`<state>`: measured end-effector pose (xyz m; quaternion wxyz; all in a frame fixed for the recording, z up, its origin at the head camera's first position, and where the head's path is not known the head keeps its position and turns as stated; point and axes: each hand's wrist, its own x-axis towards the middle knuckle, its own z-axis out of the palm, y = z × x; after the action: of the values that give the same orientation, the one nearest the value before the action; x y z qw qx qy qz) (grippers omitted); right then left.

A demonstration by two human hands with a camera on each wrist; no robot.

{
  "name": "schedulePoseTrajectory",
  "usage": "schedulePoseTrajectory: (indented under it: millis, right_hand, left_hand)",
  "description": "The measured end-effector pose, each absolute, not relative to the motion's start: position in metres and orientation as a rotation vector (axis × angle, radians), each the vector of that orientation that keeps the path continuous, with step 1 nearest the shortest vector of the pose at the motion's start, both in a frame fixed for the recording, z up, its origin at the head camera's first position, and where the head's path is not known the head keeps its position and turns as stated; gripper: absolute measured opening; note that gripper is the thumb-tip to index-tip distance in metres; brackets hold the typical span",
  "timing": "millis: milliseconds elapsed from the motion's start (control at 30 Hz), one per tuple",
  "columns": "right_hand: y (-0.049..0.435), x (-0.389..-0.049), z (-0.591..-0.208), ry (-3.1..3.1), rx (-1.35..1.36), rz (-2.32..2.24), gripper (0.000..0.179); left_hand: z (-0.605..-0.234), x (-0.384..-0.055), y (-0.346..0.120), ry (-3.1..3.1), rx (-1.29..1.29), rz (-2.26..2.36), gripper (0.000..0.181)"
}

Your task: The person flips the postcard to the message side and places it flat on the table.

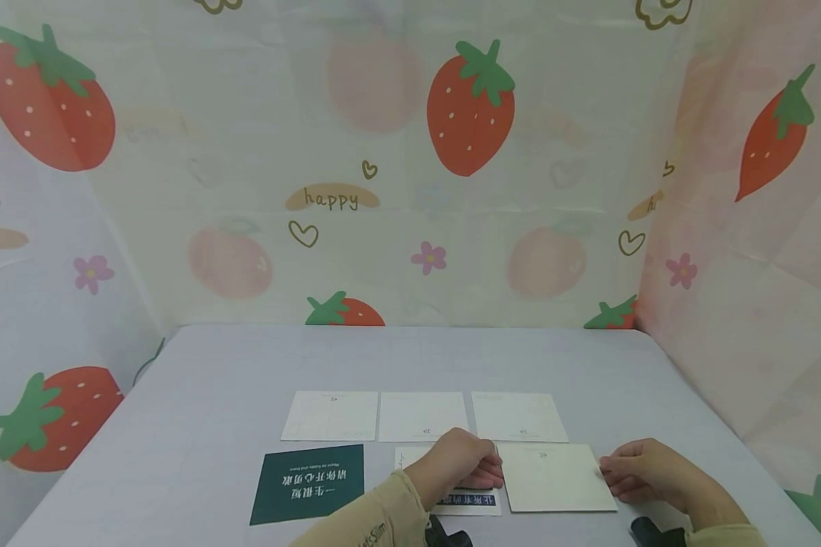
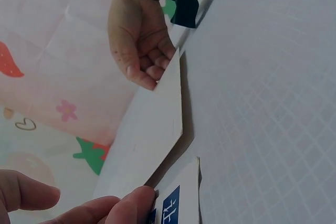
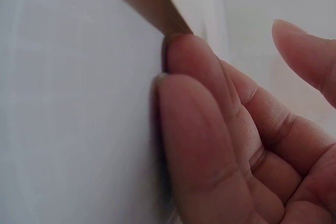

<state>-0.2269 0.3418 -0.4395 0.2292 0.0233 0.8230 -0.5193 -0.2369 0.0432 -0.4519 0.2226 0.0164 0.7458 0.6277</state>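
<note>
From here, the cream card (image 1: 559,477) lies nearer the table's (image 1: 178,441) right edge than its left, long axis running sideways between left hand (image 1: 458,460) and right hand (image 1: 660,472); fingertips meet both short sides, each grip loose, thumbs not pinching.

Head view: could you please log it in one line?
left hand: at left edge, front right card; right hand: at its right edge; green card: flat

There are five pale cards (image 1: 559,479), one green card (image 1: 308,485).
</note>
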Motion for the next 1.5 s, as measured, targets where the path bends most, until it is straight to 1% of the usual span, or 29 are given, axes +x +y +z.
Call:
schedulePoseTrajectory:
  millis: [267, 800, 1033, 1300, 1500]
  right_hand:
    - [0.346, -0.228, -0.442, 2.250, 0.057, -1.426, 0.026]
    - [0.347, -0.229, -0.439, 2.249, 0.040, -1.444, 0.026]
    - [0.343, -0.231, -0.435, 2.293, 0.074, -1.417, 0.029]
    - [0.336, -0.236, -0.425, 2.357, 0.078, -1.412, 0.034]
    - [0.328, -0.240, -0.420, 2.343, -0.021, -1.467, 0.042]
  left_hand:
    - [-0.450, -0.236, 0.042, 2.030, 0.065, 1.728, 0.020]
    - [-0.449, -0.236, 0.041, 2.000, 0.018, 1.736, 0.019]
    - [-0.448, -0.237, 0.040, 2.008, -0.013, 1.714, 0.020]
    - [-0.442, -0.238, 0.030, 2.005, 0.022, 1.739, 0.022]
    - [-0.442, -0.241, 0.022, 2.013, 0.006, 1.742, 0.024]
